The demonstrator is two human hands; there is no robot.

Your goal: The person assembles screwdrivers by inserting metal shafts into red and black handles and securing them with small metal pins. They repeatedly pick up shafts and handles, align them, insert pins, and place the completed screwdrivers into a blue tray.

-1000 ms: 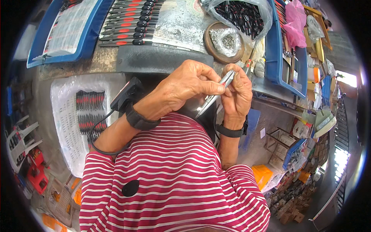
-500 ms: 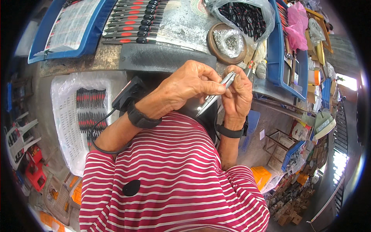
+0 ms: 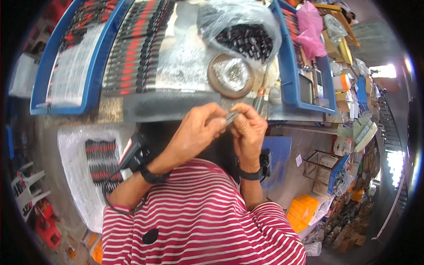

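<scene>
Beyond the left hand (image 3: 198, 131) and well off to its left, a blue tray (image 3: 100, 66) holds black-and-red tools under a white printed sheet (image 3: 73, 73). Straight beyond both hands, a round brown dish (image 3: 216, 86) carries clear plastic with small shiny bits (image 3: 232, 74) in it, and farther on an open clear bag (image 3: 212, 24) is filled with black parts (image 3: 247, 42) that show touches of red. Beyond the right hand (image 3: 250, 129) and to its right, a second blue tray (image 3: 289, 77) contains dark flat pieces and more red items. Low to the left of the left hand, a white basket (image 3: 73, 165) lined with clear plastic holds stacked rows of black-and-red tools.

On the desk (image 3: 187, 57), a long row of grey, red and black tools (image 3: 132, 53) lies beyond the left hand. A screwdriver (image 3: 259, 100) is just beyond the right hand, and a dark strip (image 3: 163, 108) edges the desk past the left hand's fingers. The left forearm crosses beside the basket.

Between the hands is a slim grey piece (image 3: 230, 116), dull and metallic; both hands pinch it narrowly, and their fingers hide most of it. Blur obscures its details.
</scene>
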